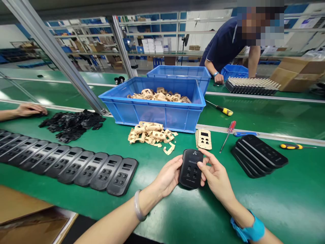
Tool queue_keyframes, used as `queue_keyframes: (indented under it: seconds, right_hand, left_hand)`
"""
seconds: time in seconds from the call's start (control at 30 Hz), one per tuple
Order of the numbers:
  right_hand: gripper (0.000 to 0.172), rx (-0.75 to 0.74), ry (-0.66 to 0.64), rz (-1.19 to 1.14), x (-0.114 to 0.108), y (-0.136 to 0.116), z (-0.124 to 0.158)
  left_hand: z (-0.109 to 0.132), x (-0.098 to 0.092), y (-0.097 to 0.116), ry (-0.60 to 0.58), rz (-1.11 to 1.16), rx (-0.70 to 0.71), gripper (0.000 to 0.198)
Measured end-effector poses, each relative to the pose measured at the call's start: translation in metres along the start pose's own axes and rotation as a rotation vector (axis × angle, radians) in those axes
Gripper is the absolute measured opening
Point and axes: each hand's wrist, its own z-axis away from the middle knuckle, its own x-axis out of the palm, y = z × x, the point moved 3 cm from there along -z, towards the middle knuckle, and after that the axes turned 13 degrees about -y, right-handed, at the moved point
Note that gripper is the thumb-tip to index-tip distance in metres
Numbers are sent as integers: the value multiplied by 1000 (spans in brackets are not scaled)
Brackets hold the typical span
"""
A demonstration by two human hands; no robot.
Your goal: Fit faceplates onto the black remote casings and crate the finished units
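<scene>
A black plastic panel (191,171) with rounded corners, white print and small round spots is held just above the green bench. My left hand (169,174) grips its left edge, fingers mostly behind it. On the opposite side my right hand (214,173) has the thumb on the front face and the fingers at the edge. Beyond the panel lies a small stack of tan backing sheets (203,139) with cutouts. Peeled tan scraps (152,133) are heaped to the left of it. A stack of similar black panels (261,152) stands to the right of my right hand.
Blue bins (157,113) stand behind, the nearer full of tan scraps. A row of black housings (122,176) runs left, by a pile of black parts (73,123). Screwdrivers (228,135) and a blue cutter (245,134) lie right. A co-worker's hand (31,109) is left; another person (228,44) leans opposite.
</scene>
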Motion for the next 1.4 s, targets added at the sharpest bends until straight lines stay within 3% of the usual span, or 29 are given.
queue_keyframes:
  seconds: [0.53,0.9,1.0,1.23,1.4]
  right_hand:
    - [52,21,5,113,1,8,1]
    - [61,39,-3,227,-4,9,-3]
    - [59,103,-68,244,-5,10,-4]
    - [53,66,-35,295,-6,10,-3]
    - [47,43,-31,371,-4,11,-5]
  left_hand:
    - [1,2,-2,30,-3,28,42]
    - [3,7,-1,-134,-235,159,50]
    - [3,8,1,-127,-236,129,51]
    - [1,4,-1,-204,-372,124,65]
    - [-2,0,0,-170,-428,156,63]
